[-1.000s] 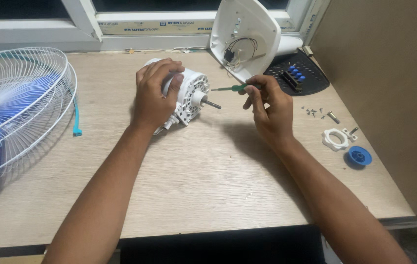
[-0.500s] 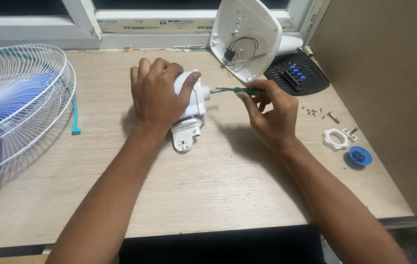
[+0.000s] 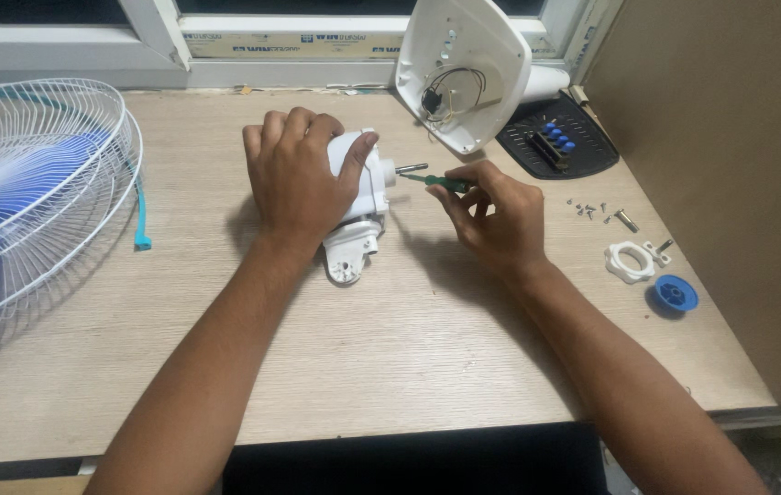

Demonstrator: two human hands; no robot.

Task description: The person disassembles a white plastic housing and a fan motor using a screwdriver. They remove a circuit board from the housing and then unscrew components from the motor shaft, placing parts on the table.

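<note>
A: Left hand (image 3: pixel 303 179) clamped over white fan motor housing (image 3: pixel 361 183), fingers wrapped on top, thumb pressing front face. Lying on its side mid-desk, shaft (image 3: pixel 411 168) pointing right.
B: Why pinned like that?
A: Probably to stop rolling or twisting under tool pressure. Round body, only mounting bracket (image 3: pixel 349 257) resting flat on wooden desk (image 3: pixel 409 367).
B: Right hand (image 3: pixel 496 211)?
A: Fingers pinched shut around green-handled screwdriver (image 3: pixel 441 181), tip aimed at front of housing, just below shaft. Held level, presumably to line up with a screw there; screw itself too small to tell.
B: Loose parts?
A: Small screws (image 3: pixel 592 211), white ring nut (image 3: pixel 631 261), blue cap (image 3: pixel 675 294) parked far right, near the wall. Likely kept out from under the arms.
B: Rest?
A: White wire guard with blue blade (image 3: pixel 33 192) at left edge, teal clip (image 3: pixel 141 220) beside it. Rear cover (image 3: pixel 464 69) with wires propped at back, dark switch panel with blue buttons (image 3: pixel 555 142) next to it.
</note>
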